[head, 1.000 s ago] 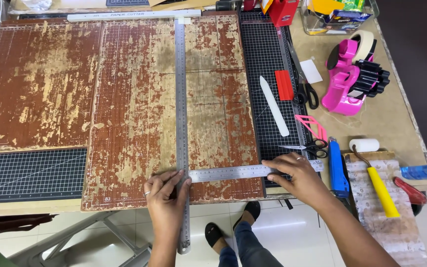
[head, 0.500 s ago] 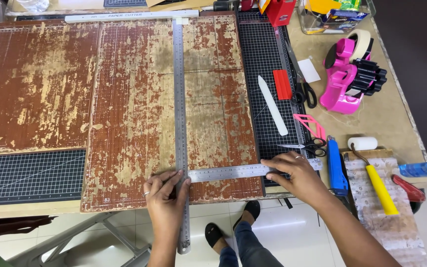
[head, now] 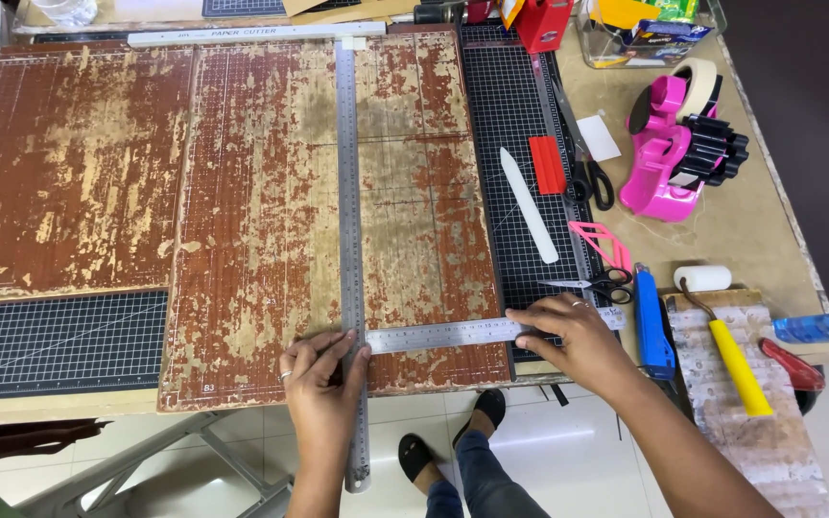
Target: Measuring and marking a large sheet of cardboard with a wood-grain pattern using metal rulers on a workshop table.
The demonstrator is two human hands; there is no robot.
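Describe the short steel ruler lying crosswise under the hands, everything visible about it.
The short steel ruler is a flat, silver, graduated strip lying crosswise near the table's front edge, across the worn brown board. Its left end butts against the long steel ruler, forming a right angle. The left hand presses at that junction; the right hand holds down its right part, over the black cutting mat.

Short ruler (head: 472,333) prob. atop board (head: 271,230), rt of long ruler (head: 349,240)

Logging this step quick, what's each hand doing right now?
Left hand: fingers spread, pressing the long steel ruler, gripping nothing.
Right hand: flat, open, pressing down the short steel ruler.
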